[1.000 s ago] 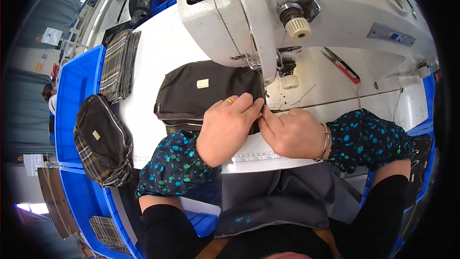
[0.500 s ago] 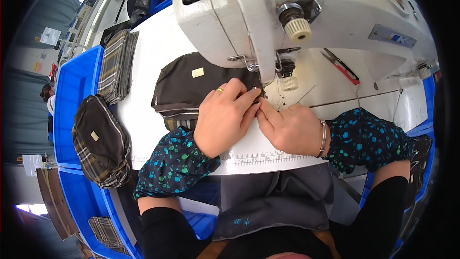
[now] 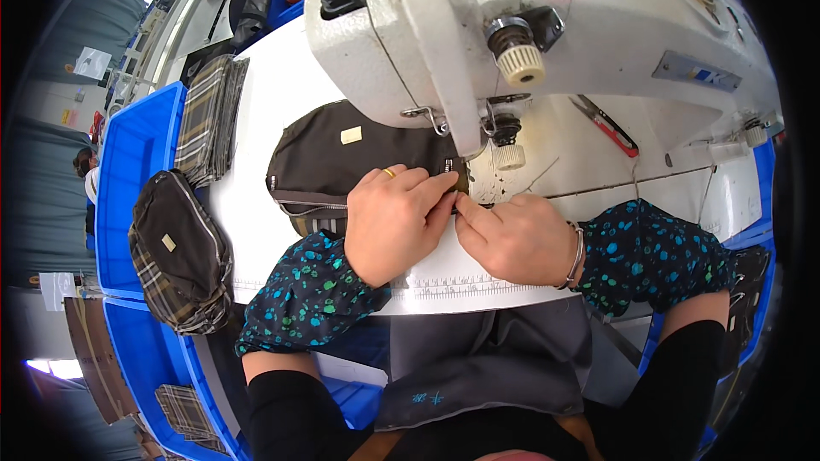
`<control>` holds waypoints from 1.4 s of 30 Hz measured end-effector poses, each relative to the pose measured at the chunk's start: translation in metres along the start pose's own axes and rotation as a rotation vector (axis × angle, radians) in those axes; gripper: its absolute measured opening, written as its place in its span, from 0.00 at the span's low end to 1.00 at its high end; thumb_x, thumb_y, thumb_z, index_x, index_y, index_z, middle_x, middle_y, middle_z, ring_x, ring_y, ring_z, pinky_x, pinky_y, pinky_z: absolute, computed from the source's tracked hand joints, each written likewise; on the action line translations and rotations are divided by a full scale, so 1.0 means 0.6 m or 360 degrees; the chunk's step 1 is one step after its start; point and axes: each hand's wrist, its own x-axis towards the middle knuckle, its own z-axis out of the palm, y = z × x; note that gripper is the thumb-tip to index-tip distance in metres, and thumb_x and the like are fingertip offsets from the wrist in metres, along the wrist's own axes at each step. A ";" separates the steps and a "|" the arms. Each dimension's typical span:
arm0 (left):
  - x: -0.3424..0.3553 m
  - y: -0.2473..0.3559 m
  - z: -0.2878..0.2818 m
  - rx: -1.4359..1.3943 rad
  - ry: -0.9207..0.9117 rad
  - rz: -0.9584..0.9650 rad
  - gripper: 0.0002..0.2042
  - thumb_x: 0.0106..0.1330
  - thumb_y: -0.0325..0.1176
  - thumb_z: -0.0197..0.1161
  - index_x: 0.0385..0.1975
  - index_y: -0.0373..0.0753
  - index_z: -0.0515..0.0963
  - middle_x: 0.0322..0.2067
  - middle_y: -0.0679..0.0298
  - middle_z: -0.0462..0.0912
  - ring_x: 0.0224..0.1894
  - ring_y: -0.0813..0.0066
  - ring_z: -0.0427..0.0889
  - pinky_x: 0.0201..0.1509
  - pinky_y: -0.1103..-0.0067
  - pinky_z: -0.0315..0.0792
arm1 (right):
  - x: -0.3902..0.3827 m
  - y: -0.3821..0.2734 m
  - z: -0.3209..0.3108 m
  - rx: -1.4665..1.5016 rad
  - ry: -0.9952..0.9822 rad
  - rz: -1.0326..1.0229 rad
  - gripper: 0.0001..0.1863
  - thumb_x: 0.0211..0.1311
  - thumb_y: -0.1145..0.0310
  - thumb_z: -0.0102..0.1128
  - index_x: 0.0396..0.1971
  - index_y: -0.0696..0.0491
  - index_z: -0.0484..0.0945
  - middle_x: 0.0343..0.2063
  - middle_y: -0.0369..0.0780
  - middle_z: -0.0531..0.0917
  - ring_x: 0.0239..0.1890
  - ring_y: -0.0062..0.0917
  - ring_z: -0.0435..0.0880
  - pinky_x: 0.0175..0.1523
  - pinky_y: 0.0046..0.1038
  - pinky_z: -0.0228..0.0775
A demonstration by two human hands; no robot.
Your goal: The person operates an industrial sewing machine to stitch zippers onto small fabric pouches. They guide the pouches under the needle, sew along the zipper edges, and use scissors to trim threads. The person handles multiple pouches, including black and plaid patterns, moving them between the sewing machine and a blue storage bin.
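A dark brown bag (image 3: 367, 154) with a pale label, silver zippers and plaid fabric along its lower side lies under the head of a white sewing machine (image 3: 401, 34). My left hand (image 3: 389, 226), with a yellow ring, is closed on the bag's right end, fingertips beside a zipper pull just below the presser foot area (image 3: 468, 147). My right hand (image 3: 517, 239), with a silver bangle, pinches the same edge, its fingertips almost touching my left thumb. Exactly what lies between the fingertips is hidden.
Red-handled snips (image 3: 611, 132) lie on the machine bed. At left are a plaid fabric stack (image 3: 209, 115), another dark plaid bag (image 3: 175, 248) and blue bins (image 3: 137, 171). A printed ruler (image 3: 444, 294) runs along the table's front. Other people (image 3: 85, 166) sit in the background.
The bag has shifted a little left. My hands have moved slightly left with it, and the fingertips now sit a little lower, leaving the zipper pull more visible below the presser foot.
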 end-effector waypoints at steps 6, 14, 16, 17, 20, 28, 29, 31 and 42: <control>-0.001 0.012 -0.001 0.0018 0.0086 -0.0028 0.11 0.51 0.26 0.75 0.36 0.44 0.89 0.26 0.68 0.78 0.27 0.67 0.78 0.34 0.72 0.75 | 0.002 -0.002 0.001 -0.0008 0.0006 -0.0011 0.13 0.54 0.68 0.63 0.35 0.62 0.84 0.42 0.57 0.88 0.19 0.22 0.84 0.23 0.25 0.74; -0.002 0.013 0.007 -0.0049 -0.0013 -0.0071 0.14 0.51 0.23 0.73 0.38 0.44 0.89 0.31 0.68 0.79 0.35 0.65 0.80 0.36 0.72 0.77 | 0.004 -0.001 0.000 0.0019 -0.0001 -0.0023 0.13 0.54 0.69 0.62 0.35 0.63 0.84 0.41 0.59 0.88 0.19 0.22 0.84 0.23 0.25 0.74; 0.000 0.013 0.008 -0.0068 -0.0021 -0.0056 0.14 0.50 0.23 0.72 0.38 0.44 0.89 0.31 0.68 0.79 0.35 0.65 0.80 0.37 0.72 0.77 | 0.003 -0.002 0.001 0.0028 0.0006 -0.0017 0.13 0.54 0.69 0.62 0.34 0.63 0.84 0.41 0.59 0.88 0.18 0.21 0.83 0.23 0.25 0.74; 0.000 0.013 0.009 -0.0079 -0.0026 -0.0048 0.15 0.49 0.23 0.72 0.38 0.45 0.88 0.31 0.68 0.79 0.35 0.65 0.80 0.37 0.72 0.77 | 0.004 -0.001 0.001 0.0025 0.0004 -0.0016 0.13 0.54 0.69 0.62 0.34 0.63 0.84 0.41 0.59 0.88 0.18 0.21 0.83 0.23 0.25 0.74; -0.001 0.011 0.011 -0.0071 -0.0050 -0.0022 0.15 0.49 0.23 0.71 0.39 0.45 0.88 0.31 0.69 0.79 0.35 0.65 0.80 0.37 0.72 0.77 | 0.004 -0.002 0.002 0.0015 -0.0003 -0.0005 0.12 0.54 0.69 0.62 0.34 0.63 0.84 0.41 0.58 0.89 0.17 0.21 0.83 0.22 0.25 0.73; 0.019 -0.017 0.025 0.0007 -0.0058 0.0014 0.16 0.49 0.27 0.69 0.40 0.43 0.87 0.34 0.67 0.77 0.40 0.64 0.78 0.40 0.70 0.75 | 0.008 0.014 0.010 -0.0079 -0.0120 0.0142 0.13 0.56 0.69 0.63 0.39 0.60 0.84 0.47 0.55 0.88 0.17 0.22 0.83 0.22 0.26 0.73; 0.023 -0.020 0.026 0.0004 -0.0051 0.0012 0.16 0.49 0.27 0.69 0.40 0.43 0.87 0.34 0.67 0.77 0.40 0.64 0.78 0.40 0.70 0.75 | 0.011 0.017 0.010 -0.0082 -0.0114 0.0151 0.13 0.56 0.69 0.63 0.39 0.60 0.84 0.48 0.55 0.88 0.17 0.21 0.83 0.22 0.26 0.73; 0.027 -0.022 0.028 -0.0018 -0.0009 -0.0001 0.14 0.51 0.26 0.69 0.40 0.42 0.87 0.34 0.67 0.78 0.41 0.64 0.79 0.42 0.70 0.76 | 0.016 0.020 0.007 -0.0088 -0.0109 0.0171 0.14 0.56 0.69 0.63 0.40 0.60 0.84 0.49 0.54 0.88 0.18 0.21 0.83 0.23 0.26 0.73; 0.011 -0.009 -0.013 0.0357 0.0106 0.0171 0.11 0.53 0.31 0.69 0.38 0.41 0.86 0.38 0.68 0.76 0.38 0.68 0.78 0.32 0.76 0.75 | 0.013 0.024 0.008 -0.0064 -0.0101 0.0179 0.18 0.57 0.69 0.61 0.46 0.62 0.84 0.50 0.51 0.87 0.20 0.21 0.83 0.26 0.25 0.75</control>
